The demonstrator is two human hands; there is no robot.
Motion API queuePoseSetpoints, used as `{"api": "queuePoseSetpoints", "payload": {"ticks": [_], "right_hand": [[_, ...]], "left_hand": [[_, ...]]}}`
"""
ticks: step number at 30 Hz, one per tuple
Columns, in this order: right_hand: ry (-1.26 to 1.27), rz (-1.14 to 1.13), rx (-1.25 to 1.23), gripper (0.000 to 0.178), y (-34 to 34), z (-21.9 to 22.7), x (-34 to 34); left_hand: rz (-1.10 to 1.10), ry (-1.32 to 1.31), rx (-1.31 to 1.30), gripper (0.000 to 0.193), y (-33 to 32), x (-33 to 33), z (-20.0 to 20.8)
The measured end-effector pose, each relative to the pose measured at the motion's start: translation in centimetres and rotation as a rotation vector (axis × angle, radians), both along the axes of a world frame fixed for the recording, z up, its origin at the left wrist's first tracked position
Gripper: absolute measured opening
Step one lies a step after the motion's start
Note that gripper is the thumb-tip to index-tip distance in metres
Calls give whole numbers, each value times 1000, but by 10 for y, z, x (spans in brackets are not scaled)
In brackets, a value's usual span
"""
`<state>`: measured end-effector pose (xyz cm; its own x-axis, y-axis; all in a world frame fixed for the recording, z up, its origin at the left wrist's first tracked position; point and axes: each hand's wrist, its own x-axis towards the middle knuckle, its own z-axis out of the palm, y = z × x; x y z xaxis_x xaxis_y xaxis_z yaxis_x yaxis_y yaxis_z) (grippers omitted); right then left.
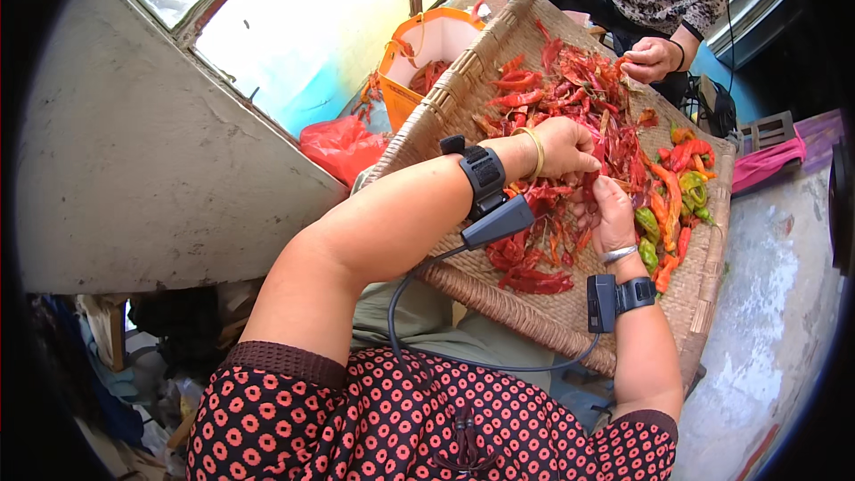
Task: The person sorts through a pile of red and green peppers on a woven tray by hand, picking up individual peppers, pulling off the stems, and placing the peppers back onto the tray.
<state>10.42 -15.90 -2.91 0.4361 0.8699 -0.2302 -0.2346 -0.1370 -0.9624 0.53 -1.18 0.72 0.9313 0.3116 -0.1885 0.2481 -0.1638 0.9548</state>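
Note:
Over a large woven tray (499,303) of dried red chili peppers (579,89), my two hands meet. A red chili pepper (590,182) is pinched in my right hand (613,214), thumb upward and fingers partly curled underneath. My left hand (566,148) is closed, its thumb and fingertips just above that pepper and touching or nearly touching it; what lies inside its fingers is hidden. Fresher orange and green peppers (672,200) lie in a separate group to the right of my right hand.
Across the tray, another person's hand (652,60) holds a red pepper. An orange container (401,89) with red peppers inside stands beyond the tray's left edge, near a red plastic bag (338,147). A cable (392,312) runs between my wrist devices.

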Motion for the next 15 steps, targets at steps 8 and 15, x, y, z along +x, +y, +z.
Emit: {"api": "queuePoseSetpoints", "payload": {"ticks": [8,15], "right_hand": [[13,39,-173,25,-7,-26,9],[-16,83,-201,23,-4,-29,9]], "left_hand": [[568,-660,-508,16,47,-4,24],[906,-519,-669,21,85,-20,9]]}}
